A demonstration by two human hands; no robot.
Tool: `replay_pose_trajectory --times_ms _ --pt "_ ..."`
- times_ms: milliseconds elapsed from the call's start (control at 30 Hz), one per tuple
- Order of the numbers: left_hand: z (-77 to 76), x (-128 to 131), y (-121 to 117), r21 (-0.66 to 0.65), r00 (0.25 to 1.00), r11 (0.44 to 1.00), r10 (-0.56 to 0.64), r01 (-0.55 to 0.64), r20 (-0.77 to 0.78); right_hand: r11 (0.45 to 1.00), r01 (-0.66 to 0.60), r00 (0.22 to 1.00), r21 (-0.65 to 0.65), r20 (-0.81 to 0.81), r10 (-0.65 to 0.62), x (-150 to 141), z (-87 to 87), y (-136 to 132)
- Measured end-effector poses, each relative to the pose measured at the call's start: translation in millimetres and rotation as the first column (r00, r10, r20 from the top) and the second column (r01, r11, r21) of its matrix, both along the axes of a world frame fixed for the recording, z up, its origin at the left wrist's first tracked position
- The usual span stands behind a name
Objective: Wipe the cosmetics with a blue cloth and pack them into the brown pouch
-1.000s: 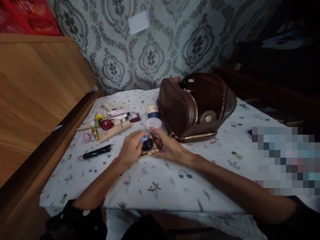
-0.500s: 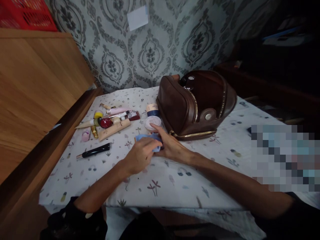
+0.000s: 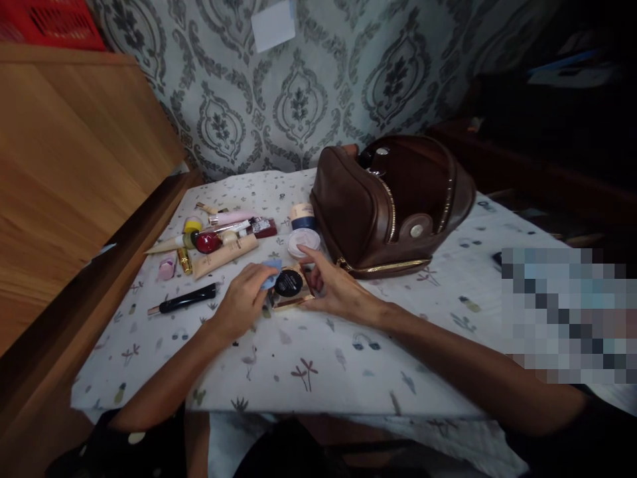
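A gold-edged compact (image 3: 291,290) with a round black top lies on the patterned tablecloth (image 3: 318,358). My left hand (image 3: 240,302) is closed on a small blue cloth (image 3: 271,273) at the compact's left edge. My right hand (image 3: 338,290) rests on the cloth at the compact's right side, with its fingers curled against the case and steadying it. A brown leather toiletry bag (image 3: 391,202) stands unzipped just behind my right hand.
Several cosmetics lie at the left: a red round pot (image 3: 208,243), a beige tube (image 3: 225,255), a black pencil (image 3: 186,299), a pink bottle (image 3: 167,267). Two jars (image 3: 303,229) stand beside the bag. A wooden cabinet (image 3: 64,172) flanks the left edge; patterned wall behind.
My left hand has slid the blue cloth leftward off the compact, uncovering its black top. My right hand has stayed at the compact's right side.
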State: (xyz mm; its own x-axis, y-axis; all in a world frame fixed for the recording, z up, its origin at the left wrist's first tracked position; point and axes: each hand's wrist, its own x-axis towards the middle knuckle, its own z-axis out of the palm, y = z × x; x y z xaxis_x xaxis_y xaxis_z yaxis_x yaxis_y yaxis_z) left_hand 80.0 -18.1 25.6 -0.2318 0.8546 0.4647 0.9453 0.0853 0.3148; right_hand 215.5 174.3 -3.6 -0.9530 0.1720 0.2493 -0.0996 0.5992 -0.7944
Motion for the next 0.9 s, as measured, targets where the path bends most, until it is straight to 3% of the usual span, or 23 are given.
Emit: replay_pose_trajectory --times_ms 233,467,700,900 --pt "1.8 37.0 -18.5 0.028 0.992 0.995 -0.091 0.094 -0.082 1.0 0.0 0.999 0.012 -0.036 0.0 -0.8 -1.6 -0.8" --pt "4.0 62.2 2.1 0.005 0.954 0.979 -0.197 0.204 -0.228 0.996 0.004 0.995 0.086 -0.102 0.005 1.1 -3.9 -2.2" --pt "1.8 50.5 25.9 -0.051 0.948 0.968 -0.249 0.244 -0.196 0.989 -0.005 0.991 0.149 -0.134 0.025 2.7 -5.5 -0.7" --pt "2.5 15.0 26.5 -0.056 0.998 0.997 -0.059 0.059 0.006 0.995 0.03 0.999 0.097 -0.046 -0.026 2.7 -0.3 -3.8"
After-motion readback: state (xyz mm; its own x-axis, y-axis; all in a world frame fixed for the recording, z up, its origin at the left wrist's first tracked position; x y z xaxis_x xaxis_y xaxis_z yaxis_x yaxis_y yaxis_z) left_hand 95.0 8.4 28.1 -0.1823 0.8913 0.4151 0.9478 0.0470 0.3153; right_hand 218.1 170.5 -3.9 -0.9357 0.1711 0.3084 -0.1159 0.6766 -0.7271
